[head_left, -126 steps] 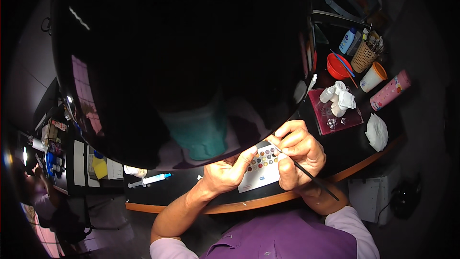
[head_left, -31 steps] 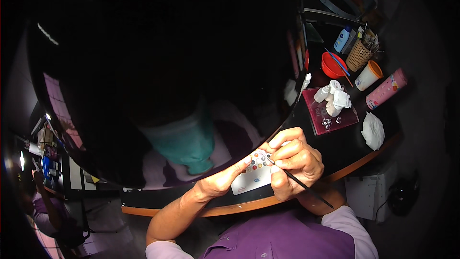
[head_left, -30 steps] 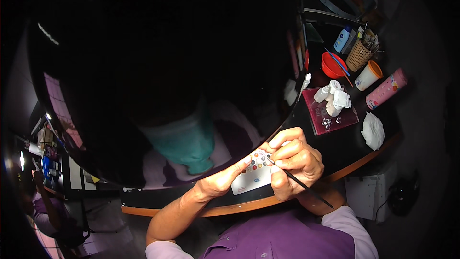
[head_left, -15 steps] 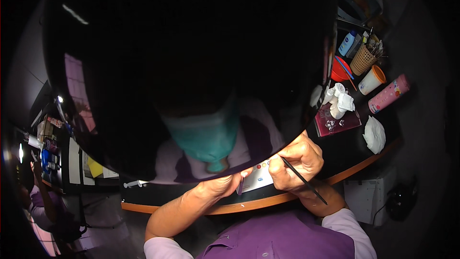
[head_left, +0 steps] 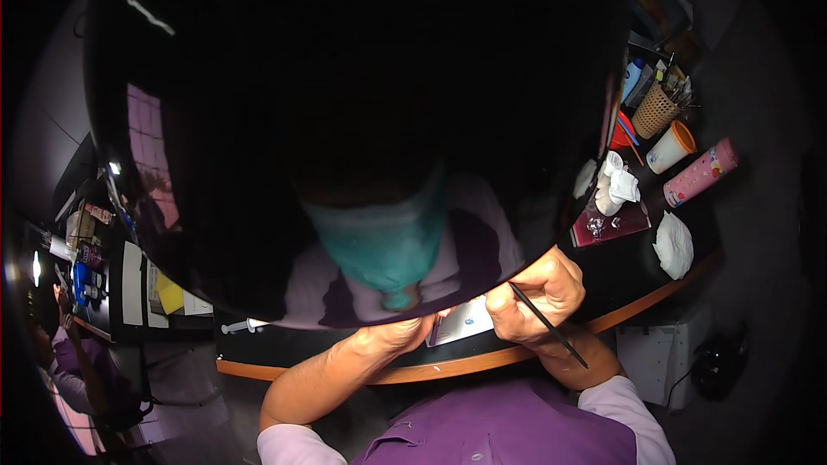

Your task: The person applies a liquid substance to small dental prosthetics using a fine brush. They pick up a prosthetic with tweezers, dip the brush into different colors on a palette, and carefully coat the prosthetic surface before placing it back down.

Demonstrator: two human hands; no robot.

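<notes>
If the thin black stick [head_left: 551, 327] pinched by the right hand [head_left: 546, 288] is jolted, the flat white card [head_left: 475, 327] could be poked; what is held by the left hand [head_left: 396, 335] cannot be seen.

A black handle [head_left: 549, 325] — slim — slants near a white card [head_left: 457, 329].

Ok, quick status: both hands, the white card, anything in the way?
Right hand gripping slim black-handled tool, tip hidden. Left hand fingers mostly hidden, grip unclear. White card between hands, partly covered. Glossy black dome blocks the view.
</notes>
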